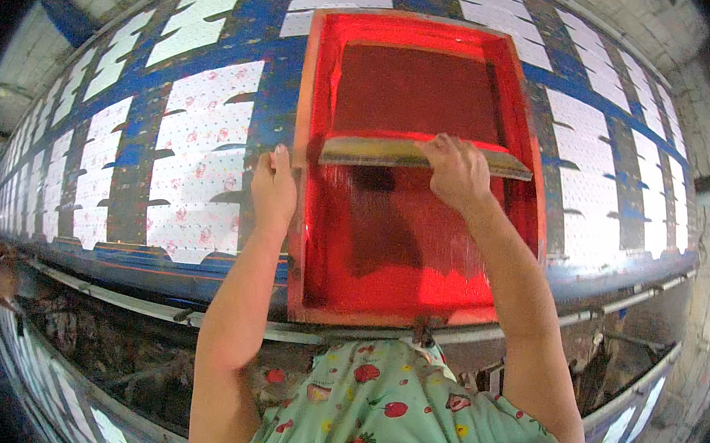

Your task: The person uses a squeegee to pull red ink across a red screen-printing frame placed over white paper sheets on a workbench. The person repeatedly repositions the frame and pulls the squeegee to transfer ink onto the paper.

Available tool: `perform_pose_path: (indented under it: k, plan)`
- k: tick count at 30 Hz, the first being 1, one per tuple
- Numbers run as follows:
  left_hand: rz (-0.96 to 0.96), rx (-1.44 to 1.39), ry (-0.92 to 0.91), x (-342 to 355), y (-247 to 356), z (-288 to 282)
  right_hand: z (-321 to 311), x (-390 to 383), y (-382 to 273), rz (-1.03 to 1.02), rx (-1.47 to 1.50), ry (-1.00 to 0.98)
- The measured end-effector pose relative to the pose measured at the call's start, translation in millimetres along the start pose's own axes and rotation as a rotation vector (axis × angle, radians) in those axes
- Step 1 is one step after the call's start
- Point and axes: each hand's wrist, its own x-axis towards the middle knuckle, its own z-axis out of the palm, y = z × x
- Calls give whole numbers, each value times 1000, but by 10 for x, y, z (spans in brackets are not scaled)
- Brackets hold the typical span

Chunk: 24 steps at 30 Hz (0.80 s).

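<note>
A screen printing frame (311, 89) with red ink spread inside lies across the long table. A squeegee (353, 150) spans the inside of the frame crosswise, a little above its middle, with red ink above and below it. My right hand (460, 174) grips the squeegee right of its centre, fingers wrapped over the bar. My left hand (276, 181) is closed on the frame's left edge, level with the squeegee; the fingertips point up beside the wood.
The long blue table (276, 60) carries several rows of white cut fabric pieces (201, 155), some with pink printed dots. A metal rail (192, 319) runs along its near edge. Another table (98, 402) with white pieces is behind me. Someone's brown arm or body (0, 268) shows at the far left.
</note>
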Motion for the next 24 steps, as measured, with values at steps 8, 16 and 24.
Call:
perform_pose_path:
  k: [8, 16, 24]
  plan:
    - [-40, 18, 98, -47, -26, 20, 441, 1695, 879, -28, -84, -11]
    - [-110, 192, 71, -32, -54, 17, 423, 2777, 1473, -67, -118, -68]
    - [-121, 247, 77, -18, -52, 48, 508, 2901, 1685, -35, -13, -125]
